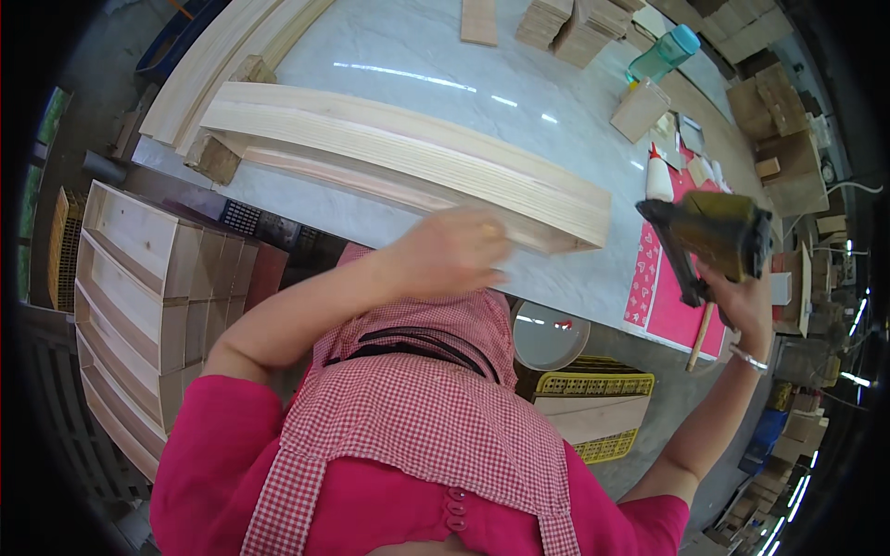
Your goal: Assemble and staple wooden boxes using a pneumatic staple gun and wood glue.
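My right hand is raised at the right, wrapped round the handle of a dark, worn nail gun. The tool hangs over the pink sheet, away from the wood. A long, narrow box frame of pale wood lies across the table, its open inside showing along the near side. In front of its near side is my left hand, slightly blurred, with curled fingers. Whatever is in those fingers, if anything, is hidden, and I cannot tell whether they touch the frame. Small wood blocks sit by the frame's left end.
Long boards lie at the table's left. Wood stacks, a teal bottle and a white glue bottle stand farther back and right. Below the table edge are a round basin and a yellow crate; stacked wooden frames stand left.
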Demonstrator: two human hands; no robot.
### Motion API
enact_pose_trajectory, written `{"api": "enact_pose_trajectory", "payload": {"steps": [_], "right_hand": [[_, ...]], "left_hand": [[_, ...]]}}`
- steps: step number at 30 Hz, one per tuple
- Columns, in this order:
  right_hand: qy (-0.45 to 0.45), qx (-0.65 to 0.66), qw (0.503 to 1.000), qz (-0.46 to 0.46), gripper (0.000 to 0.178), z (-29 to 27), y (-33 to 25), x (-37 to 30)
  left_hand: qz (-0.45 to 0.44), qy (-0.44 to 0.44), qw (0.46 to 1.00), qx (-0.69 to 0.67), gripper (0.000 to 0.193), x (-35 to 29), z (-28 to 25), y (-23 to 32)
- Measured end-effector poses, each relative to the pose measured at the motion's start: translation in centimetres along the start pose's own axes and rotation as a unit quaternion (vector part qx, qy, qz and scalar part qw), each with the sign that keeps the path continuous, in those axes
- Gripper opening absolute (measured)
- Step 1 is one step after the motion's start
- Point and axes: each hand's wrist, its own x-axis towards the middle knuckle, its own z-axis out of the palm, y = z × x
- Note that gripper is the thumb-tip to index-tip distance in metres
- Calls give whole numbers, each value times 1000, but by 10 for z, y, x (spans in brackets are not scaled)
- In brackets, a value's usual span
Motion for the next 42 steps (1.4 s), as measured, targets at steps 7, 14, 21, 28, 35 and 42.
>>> {"api": "enact_pose_trajectory", "payload": {"steps": [7,14,21,28,35,42], "right_hand": [[48,-1,997,67,53,-11,44,-45],[63,4,994,86,47,-35,73,-82],[56,17,996,62,49,-33,49,-59],[-7,-95,995,10,74,-22,-8,-24],[-56,-177,976,-112,64,13,-73,27],[-91,-201,962,-159,58,37,-107,65]], "left_hand": [[-289,-204,929,108,59,-61,-34,-86],[-225,-258,935,-89,36,39,78,-34],[-75,-106,965,-229,40,40,57,24],[-270,127,765,-570,50,-105,-114,-43],[-282,170,873,-361,77,-96,-99,-90],[-249,140,871,-399,84,-88,-78,-108]]}}
